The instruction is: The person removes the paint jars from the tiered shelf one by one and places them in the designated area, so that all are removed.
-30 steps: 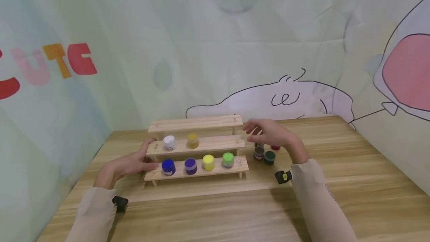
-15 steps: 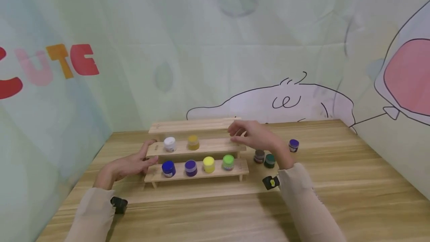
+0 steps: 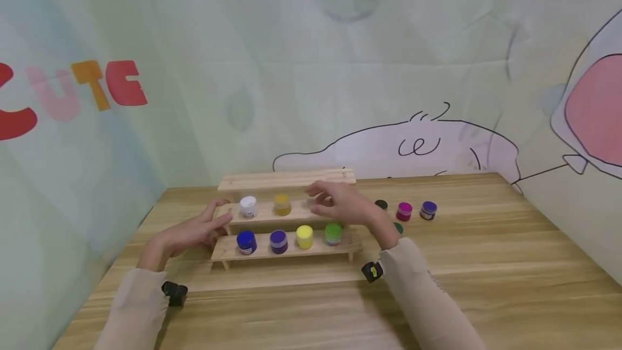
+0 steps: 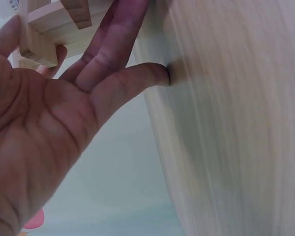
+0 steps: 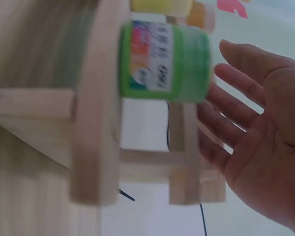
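A three-step wooden display rack (image 3: 286, 216) stands on the table. At its left end my left hand (image 3: 191, 231) grips the middle shelf, thumb in front and index finger behind; other fingers reach down in the left wrist view. Blue (image 3: 246, 242), purple (image 3: 279, 241), yellow (image 3: 304, 236) and green (image 3: 333, 234) paint jars line the bottom shelf. White (image 3: 248, 207) and ochre (image 3: 282, 204) jars occupy the middle one. My right hand (image 3: 342, 203) hovers at the middle shelf's right half, fingers loosely bent, some fingertips hidden behind the green jar in the right wrist view; no held jar shows.
Right of the rack, on the wooden table (image 3: 486, 263), are a black-lidded jar (image 3: 381, 205), a magenta jar (image 3: 404, 211), a second purple jar (image 3: 428, 210) and a dark green jar (image 3: 398, 228) partly behind the right arm. A printed curtain (image 3: 243, 58) hangs behind.
My right hand has moved left from above the loose jars to the middle shelf, uncovering the magenta and purple jars. My left hand stays at the rack's left end.
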`<state>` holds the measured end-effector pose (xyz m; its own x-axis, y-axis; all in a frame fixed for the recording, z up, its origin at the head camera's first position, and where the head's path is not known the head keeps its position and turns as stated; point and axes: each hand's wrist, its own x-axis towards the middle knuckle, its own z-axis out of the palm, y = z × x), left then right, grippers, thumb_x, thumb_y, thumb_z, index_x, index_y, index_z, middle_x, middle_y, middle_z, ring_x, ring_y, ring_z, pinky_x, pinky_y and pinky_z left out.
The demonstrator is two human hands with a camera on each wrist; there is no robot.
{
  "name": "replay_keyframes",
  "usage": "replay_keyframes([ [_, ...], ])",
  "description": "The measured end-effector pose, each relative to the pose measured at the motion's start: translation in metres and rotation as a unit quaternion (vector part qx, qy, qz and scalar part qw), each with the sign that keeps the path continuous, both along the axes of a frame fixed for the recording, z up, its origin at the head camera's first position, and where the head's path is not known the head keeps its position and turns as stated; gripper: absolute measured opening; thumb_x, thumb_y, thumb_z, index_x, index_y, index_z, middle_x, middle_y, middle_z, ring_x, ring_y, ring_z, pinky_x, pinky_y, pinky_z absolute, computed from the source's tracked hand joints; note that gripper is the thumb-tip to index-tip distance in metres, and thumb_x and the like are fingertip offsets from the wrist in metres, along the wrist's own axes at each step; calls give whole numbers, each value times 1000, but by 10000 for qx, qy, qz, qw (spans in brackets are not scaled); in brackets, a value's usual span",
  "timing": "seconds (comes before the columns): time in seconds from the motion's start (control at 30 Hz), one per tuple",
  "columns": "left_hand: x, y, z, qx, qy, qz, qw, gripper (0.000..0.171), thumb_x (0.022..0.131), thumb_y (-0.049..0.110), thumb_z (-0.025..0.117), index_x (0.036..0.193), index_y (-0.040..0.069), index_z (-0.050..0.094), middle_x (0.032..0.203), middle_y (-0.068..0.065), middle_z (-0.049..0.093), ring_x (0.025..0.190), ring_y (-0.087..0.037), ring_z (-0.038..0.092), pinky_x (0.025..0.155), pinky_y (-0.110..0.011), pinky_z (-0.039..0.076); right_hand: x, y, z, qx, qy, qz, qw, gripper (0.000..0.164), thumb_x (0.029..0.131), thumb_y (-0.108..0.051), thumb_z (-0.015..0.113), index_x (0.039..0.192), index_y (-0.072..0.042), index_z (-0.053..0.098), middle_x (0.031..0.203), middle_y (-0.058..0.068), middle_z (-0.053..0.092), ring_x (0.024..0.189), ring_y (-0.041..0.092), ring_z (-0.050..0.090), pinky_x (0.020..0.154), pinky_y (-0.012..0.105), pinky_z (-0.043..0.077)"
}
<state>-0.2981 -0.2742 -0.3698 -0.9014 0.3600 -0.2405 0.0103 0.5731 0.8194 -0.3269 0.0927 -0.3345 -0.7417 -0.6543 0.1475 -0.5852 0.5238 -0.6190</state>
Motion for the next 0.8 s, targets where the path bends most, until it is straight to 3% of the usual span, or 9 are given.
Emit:
replay_keyframes([
  [0.47,-1,-2,1,7,-70,25,10000,59,107,46,40,146,15,9,117,-23,51,94,-28,60,80,-39,51,5,-40,-24,-208,834,-152,9962,49,99,-29,64,143,-11,51,141,5,57,125,20,55,104,36,43],
  [0.8,0,0,3,31,-92,10,10000,60,107,46,40,147,15,8,121,-24,50,98,-30,58,81,-39,50,11,-54,-26,-206,760,-451,9959,51,100,-36,62,144,-14,49,135,2,59,124,16,57,102,33,45],
])
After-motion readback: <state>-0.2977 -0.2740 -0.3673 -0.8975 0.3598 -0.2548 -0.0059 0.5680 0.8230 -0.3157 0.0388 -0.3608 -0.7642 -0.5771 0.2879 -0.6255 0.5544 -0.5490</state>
